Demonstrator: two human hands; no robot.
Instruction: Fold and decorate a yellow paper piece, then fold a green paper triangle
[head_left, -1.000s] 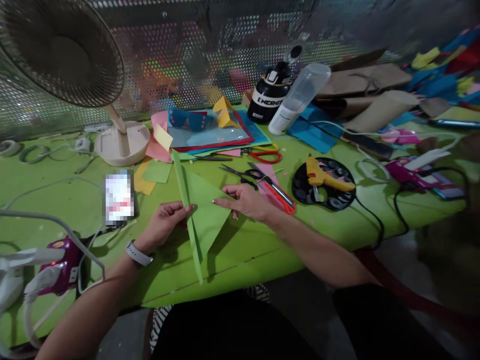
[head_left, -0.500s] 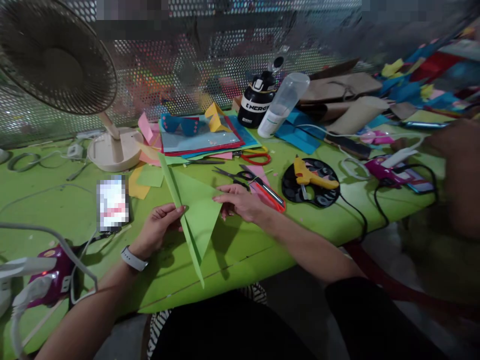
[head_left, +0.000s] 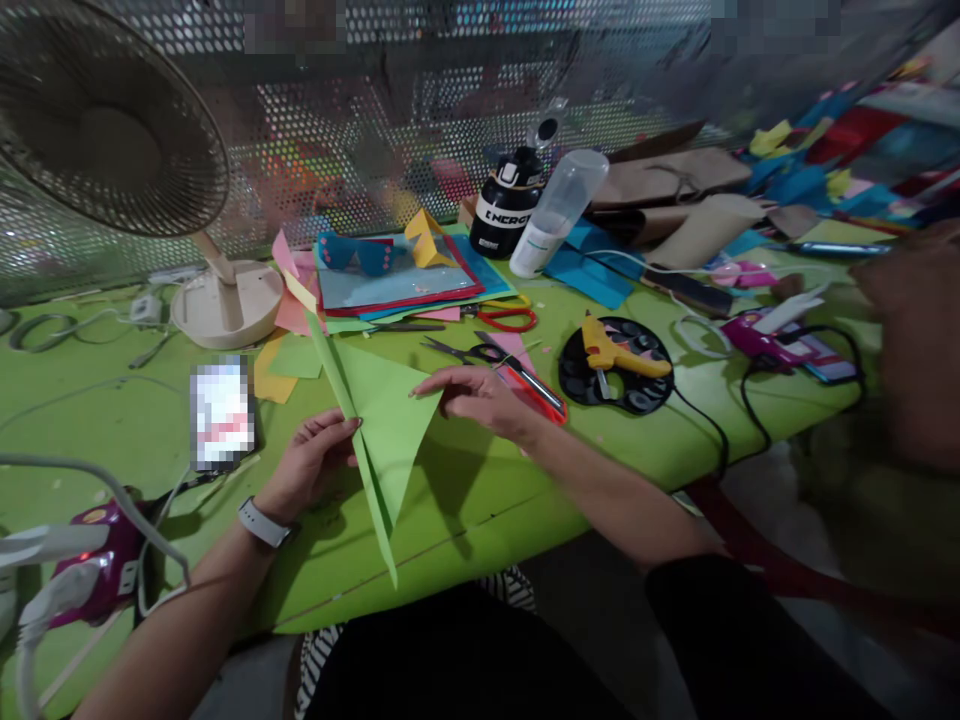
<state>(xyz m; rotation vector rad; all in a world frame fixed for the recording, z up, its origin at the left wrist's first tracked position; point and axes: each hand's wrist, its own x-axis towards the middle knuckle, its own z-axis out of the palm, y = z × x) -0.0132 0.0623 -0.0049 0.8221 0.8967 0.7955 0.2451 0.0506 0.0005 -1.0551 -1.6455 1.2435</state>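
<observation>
A light green sheet of paper [head_left: 386, 420], roughly triangular with a narrow folded strip along its left edge, is held tilted above the table's near side. My left hand [head_left: 319, 448] is closed on that strip, thumb on top and the other fingers partly hidden behind. At the paper's right corner is my right hand [head_left: 478, 400], its index finger lying along the upper face and its other fingers curled by the edge. Just beyond that hand lie black-handled scissors [head_left: 487, 350] and a red cutter [head_left: 551, 400].
A yellow glue gun [head_left: 619, 355] rests on a black palette [head_left: 645, 395] to the right. Behind are stacked coloured sheets [head_left: 390, 290], a black bottle [head_left: 502, 215] and a clear bottle [head_left: 559, 215]. A fan [head_left: 232, 300], phone [head_left: 223, 412] and power strip [head_left: 97, 565] stand left. Another person's arm [head_left: 922, 340] is far right.
My right index finger has shifted from pinching the corner's edge to lying further over the paper. My left hand keeps its hold on the folded strip. The view has shifted slightly.
</observation>
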